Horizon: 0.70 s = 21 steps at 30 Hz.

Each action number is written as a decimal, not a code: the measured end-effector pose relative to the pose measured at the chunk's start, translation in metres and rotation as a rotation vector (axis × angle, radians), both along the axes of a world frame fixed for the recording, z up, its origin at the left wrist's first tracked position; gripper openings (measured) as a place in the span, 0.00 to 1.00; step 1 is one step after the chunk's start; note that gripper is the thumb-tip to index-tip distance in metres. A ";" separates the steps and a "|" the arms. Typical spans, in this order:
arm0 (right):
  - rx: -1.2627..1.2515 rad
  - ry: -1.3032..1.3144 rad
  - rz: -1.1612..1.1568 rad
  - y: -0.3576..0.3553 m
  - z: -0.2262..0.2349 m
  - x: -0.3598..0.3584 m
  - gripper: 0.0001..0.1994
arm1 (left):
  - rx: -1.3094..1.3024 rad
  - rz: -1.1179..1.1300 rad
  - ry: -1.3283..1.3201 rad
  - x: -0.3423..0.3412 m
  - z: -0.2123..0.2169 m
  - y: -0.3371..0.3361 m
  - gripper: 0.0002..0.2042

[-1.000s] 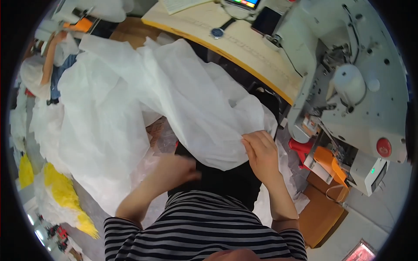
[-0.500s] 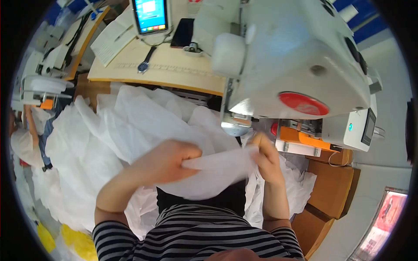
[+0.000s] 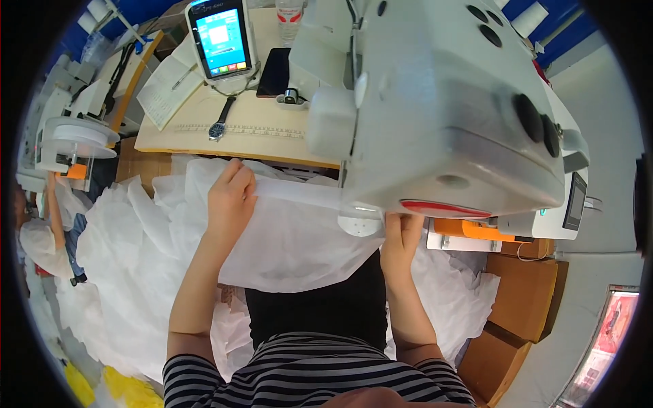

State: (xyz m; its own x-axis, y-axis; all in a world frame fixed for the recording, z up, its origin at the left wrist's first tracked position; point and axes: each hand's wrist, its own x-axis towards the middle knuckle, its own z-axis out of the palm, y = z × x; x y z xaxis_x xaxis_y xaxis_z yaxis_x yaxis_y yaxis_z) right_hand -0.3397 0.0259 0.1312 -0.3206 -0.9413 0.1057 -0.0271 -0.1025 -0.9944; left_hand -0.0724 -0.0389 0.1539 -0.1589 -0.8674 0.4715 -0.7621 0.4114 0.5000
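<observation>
We are counting from the left: one spool stand (image 3: 71, 139) at the edge, one open notebook (image 3: 169, 85), one wristwatch (image 3: 219, 126), one touchscreen unit (image 3: 221, 41), one dark phone (image 3: 274, 71), all sitting on one wooden desk (image 3: 272, 139). One grey sewing machine (image 3: 442, 115) is filling the upper right, and two brown cardboard boxes (image 3: 520, 299) are standing below it.

We are seeing two hands holding one white fabric sheet (image 3: 292, 238). The left hand (image 3: 231, 200) is pinching the sheet's upper edge, its grip closed on the cloth just in front of the desk edge. The right hand (image 3: 401, 238) is reaching under the machine head; its fingertips are hidden there, so we cannot tell its grip.

The sheet is looking thin, matte and slightly translucent, stretching fairly flat between the hands, while more white fabric is billowing in crumpled folds to the left and hanging over the lap.
</observation>
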 end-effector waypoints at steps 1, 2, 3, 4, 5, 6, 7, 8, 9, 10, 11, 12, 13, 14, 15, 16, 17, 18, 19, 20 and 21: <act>-0.015 0.152 0.006 0.000 0.002 -0.003 0.18 | 0.157 -0.002 0.022 0.002 0.002 -0.002 0.10; -0.031 0.303 0.013 -0.001 0.003 -0.004 0.19 | 0.313 -0.003 0.046 0.004 0.004 -0.002 0.11; -0.034 0.303 0.021 -0.002 0.003 -0.003 0.19 | 0.311 0.006 0.047 0.010 0.008 -0.001 0.11; -0.046 0.303 0.008 -0.005 0.005 -0.002 0.19 | 0.364 -0.163 0.095 0.017 0.014 0.001 0.10; -0.051 0.306 -0.009 -0.004 0.008 -0.002 0.20 | 0.420 -0.338 0.147 0.022 0.019 0.005 0.09; -0.047 0.310 -0.005 -0.003 0.009 -0.003 0.20 | 0.424 -0.335 0.153 0.025 0.023 0.010 0.09; -0.056 0.287 -0.005 -0.004 0.010 -0.002 0.20 | 0.517 -0.481 0.280 0.029 0.029 0.012 0.08; -0.066 0.264 -0.007 -0.005 0.011 -0.001 0.20 | 0.608 -0.629 0.410 0.034 0.033 0.014 0.07; -0.069 0.266 -0.003 -0.005 0.012 -0.001 0.20 | 0.604 -0.627 0.412 0.042 0.035 0.016 0.07; -0.059 0.302 -0.011 -0.006 0.011 -0.001 0.20 | 0.729 -0.647 0.567 0.054 0.037 0.018 0.07; -0.050 0.337 -0.020 -0.007 0.009 -0.002 0.20 | 0.853 -0.667 0.724 0.067 0.037 0.019 0.06; -0.056 0.337 -0.016 -0.009 0.008 -0.003 0.20 | 0.854 -0.620 0.728 0.083 0.037 0.020 0.07; -0.071 0.362 -0.016 -0.009 0.006 -0.005 0.19 | 0.849 -0.621 0.729 0.094 0.035 0.020 0.07; -0.085 0.386 -0.017 -0.009 0.006 -0.007 0.19 | 0.761 -0.416 0.569 0.102 0.032 0.020 0.07; -0.086 0.388 -0.018 -0.009 0.007 -0.007 0.19 | 0.669 -0.213 0.409 0.106 0.028 0.019 0.08; -0.083 0.383 -0.021 -0.009 0.007 -0.007 0.19 | 0.417 -0.065 0.251 0.102 0.024 0.015 0.08; -0.080 0.377 -0.028 -0.008 0.008 -0.007 0.19 | 0.416 -0.070 0.249 0.105 0.018 0.013 0.08; -0.079 0.376 -0.034 -0.007 0.006 -0.006 0.19 | 0.353 0.021 0.199 0.112 0.010 0.014 0.07; -0.099 0.333 -0.048 -0.006 0.004 -0.003 0.19 | 0.290 0.112 0.148 0.120 0.006 0.016 0.07; -0.122 0.297 -0.067 -0.008 0.001 -0.003 0.19 | 0.289 0.100 0.151 0.123 0.001 0.021 0.07; -0.121 0.302 -0.083 -0.008 0.001 -0.004 0.19 | 0.293 0.148 0.110 0.125 -0.002 0.032 0.07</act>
